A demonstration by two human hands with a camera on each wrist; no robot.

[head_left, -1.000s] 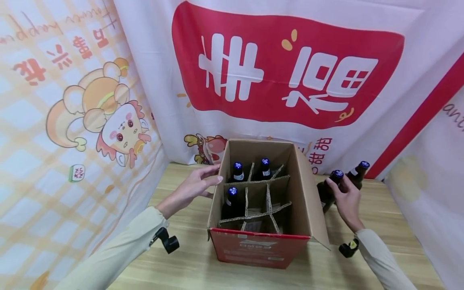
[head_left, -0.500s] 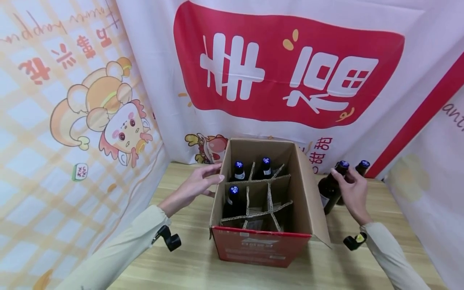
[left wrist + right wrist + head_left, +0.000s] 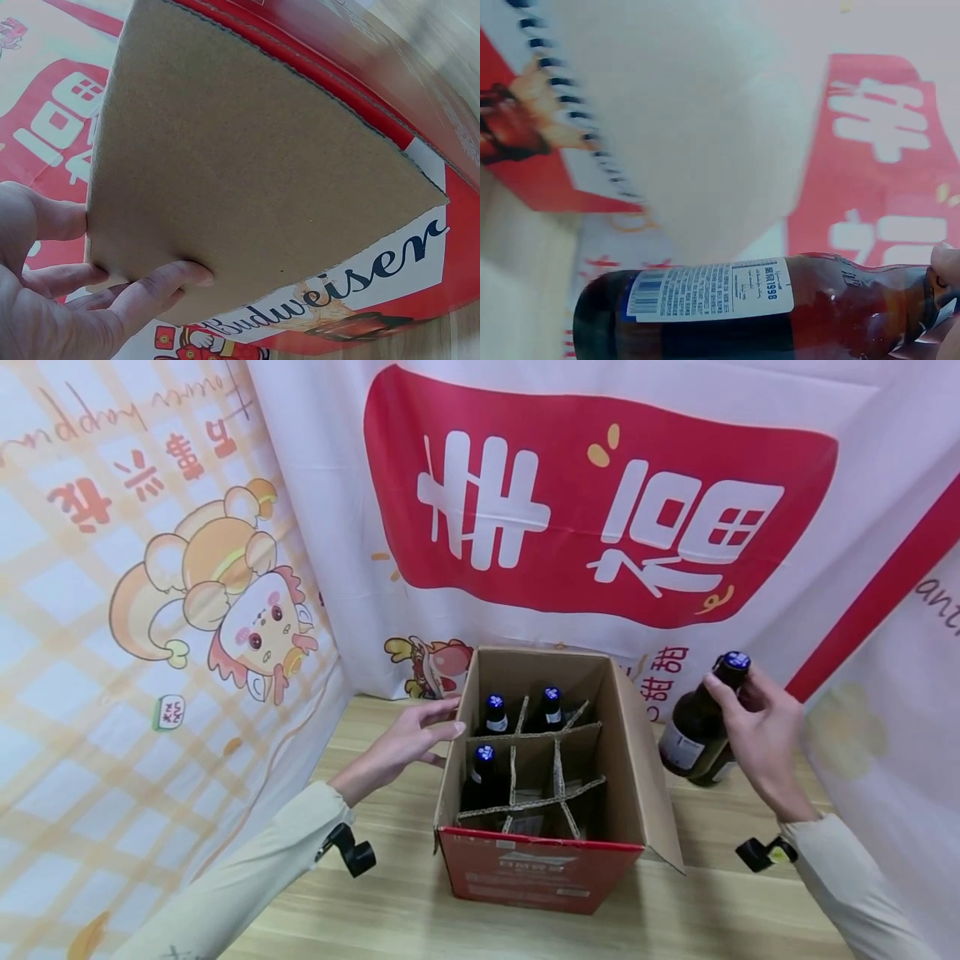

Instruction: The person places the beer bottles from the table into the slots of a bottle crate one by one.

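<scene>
My right hand grips a brown glass beer bottle by the neck, right of the carton. The bottle is raised and tilted, its blue cap uppermost; the right wrist view shows its white label. Behind it, a second brown bottle is mostly hidden. My left hand rests at the left side of the open cardboard carton, thumb near the top edge. In the left wrist view its fingers press on a folded-down brown flap. Three blue-capped bottles, one of them at the front left, stand inside the carton.
Cardboard dividers split the carton into compartments. Its right flap sticks outward over the wooden table. Printed cloth hangs behind and on both sides, close to the carton and the bottles.
My right hand has moved right and up, lifting the bottle by its neck from among the two standing beside the carton. The left hand stays at the carton's left edge.
</scene>
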